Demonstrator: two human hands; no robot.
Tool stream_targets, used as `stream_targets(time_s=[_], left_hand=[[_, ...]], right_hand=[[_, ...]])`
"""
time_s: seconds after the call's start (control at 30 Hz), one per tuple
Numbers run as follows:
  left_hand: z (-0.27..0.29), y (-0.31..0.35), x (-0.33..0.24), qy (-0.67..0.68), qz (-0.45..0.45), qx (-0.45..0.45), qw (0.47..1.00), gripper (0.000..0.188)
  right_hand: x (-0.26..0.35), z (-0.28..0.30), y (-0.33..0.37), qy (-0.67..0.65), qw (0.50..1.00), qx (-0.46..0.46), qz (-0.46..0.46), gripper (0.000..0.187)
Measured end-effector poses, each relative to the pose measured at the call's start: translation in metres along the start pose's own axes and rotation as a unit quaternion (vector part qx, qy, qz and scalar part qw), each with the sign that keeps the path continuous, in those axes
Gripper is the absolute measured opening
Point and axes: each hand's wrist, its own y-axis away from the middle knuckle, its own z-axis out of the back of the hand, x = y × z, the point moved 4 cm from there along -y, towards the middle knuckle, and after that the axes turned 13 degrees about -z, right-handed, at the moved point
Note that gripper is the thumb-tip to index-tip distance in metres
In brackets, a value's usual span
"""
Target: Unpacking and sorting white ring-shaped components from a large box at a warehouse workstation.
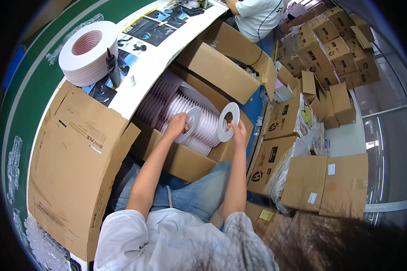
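My left hand [178, 125] is closed on the edge of a flat white ring [195, 118], held over an open carton [178, 162] in front of my lap. On the right, my right hand [238, 133] grips a second flat white ring [231, 106] by its rim, with the centre hole showing. Beneath both hands, rows of tightly stacked white rings [174, 107] fill much of the carton. The two rings are apart from each other.
On the white table stand a tall stack of white rings [88, 61] and a dark bottle [112, 72]. A flattened carton [72, 162] lies at left. Another open carton [221, 67] is beyond mine. Cartons [334, 54] pile up at right; a co-worker [257, 18] sits at the far end.
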Motion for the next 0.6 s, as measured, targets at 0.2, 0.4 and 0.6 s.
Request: stream_targets(time_s=[0.2, 0.4, 0.6], left_hand=[[0.011, 0.008, 0.004, -0.012, 0.025, 0.011, 1.000, 0.028], [0.008, -0.003, -0.006, -0.162, -0.010, 0.078, 0.984, 0.035], [0.013, -0.019, -0.017, -0.289, -0.005, 0.098, 0.952, 0.038]], right_hand=[[-0.018, -0.013, -0.004, -0.046, 0.996, -0.048, -0.053, 0.028], [-0.023, -0.024, 0.003, 0.067, 0.988, -0.128, -0.050, 0.021], [0.020, -0.016, 0.014, 0.170, 0.943, -0.252, 0.136, 0.025]])
